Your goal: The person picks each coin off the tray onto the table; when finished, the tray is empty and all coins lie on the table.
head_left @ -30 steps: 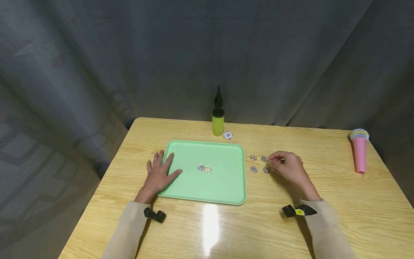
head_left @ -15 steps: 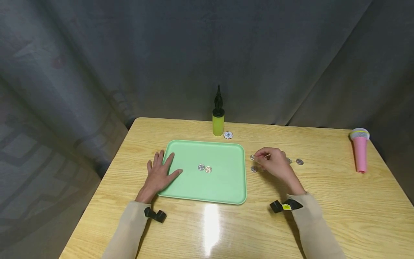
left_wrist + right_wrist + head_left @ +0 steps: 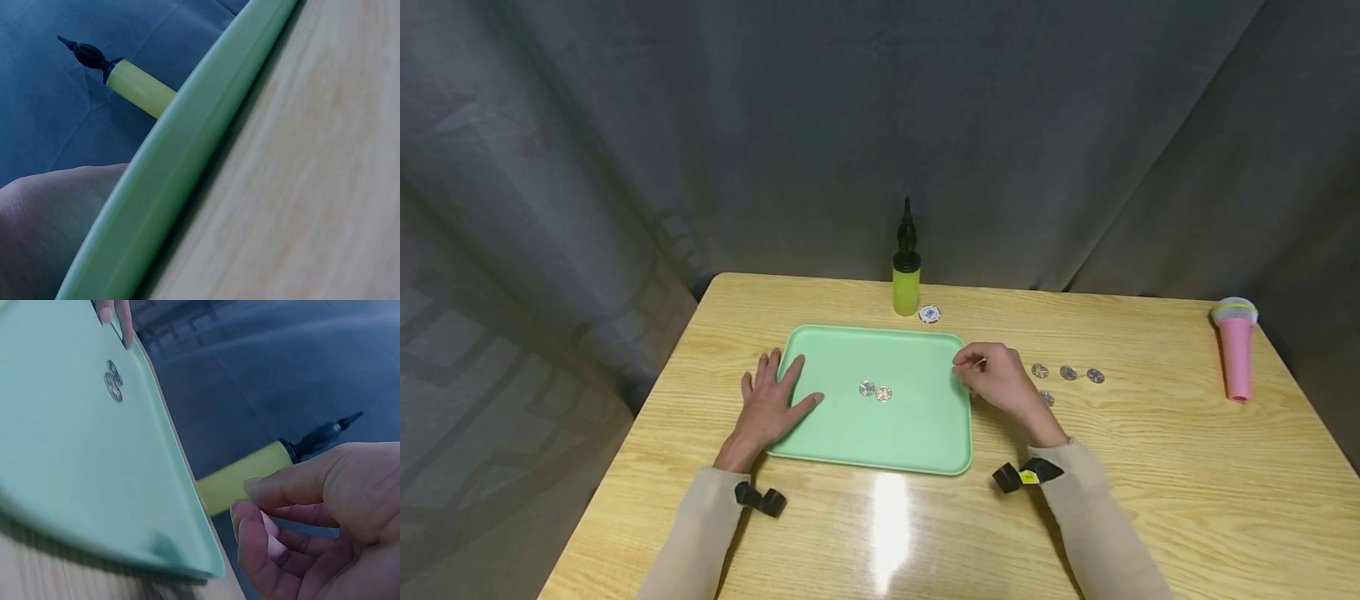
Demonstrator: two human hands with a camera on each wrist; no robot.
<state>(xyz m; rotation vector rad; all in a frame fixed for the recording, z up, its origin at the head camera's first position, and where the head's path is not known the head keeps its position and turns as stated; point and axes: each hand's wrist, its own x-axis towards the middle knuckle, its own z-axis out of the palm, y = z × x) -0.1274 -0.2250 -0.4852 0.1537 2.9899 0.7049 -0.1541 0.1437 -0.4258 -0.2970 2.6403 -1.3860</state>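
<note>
My left hand (image 3: 767, 408) rests with spread fingers on the left rim of a mint-green tray (image 3: 917, 429). Two coins, one silvery (image 3: 867, 388) and one more golden (image 3: 883, 393), lie side by side mid-tray. Over the tray's right rim, my right hand (image 3: 1002, 385) holds thumb and forefinger tips together, pinching a coin that the fingertips almost wholly hide. In the right wrist view those fingertips (image 3: 253, 487) stand above the tray's edge. Several silvery coins (image 3: 1068, 373) lie on the table right of that hand; the table directly beneath it is hidden.
A yellow-green hand pump (image 3: 906, 290) with a black nozzle stands behind the tray, a white poker chip (image 3: 929, 314) beside it. A pink toy microphone (image 3: 1234, 358) lies at the table's far right. Grey curtains (image 3: 1015, 150) hang behind the wooden table (image 3: 1150, 483).
My right hand has moved left, from the coins to the tray's right rim, uncovering coins behind it and hiding others. My left hand, the tray and its two coins have stayed put.
</note>
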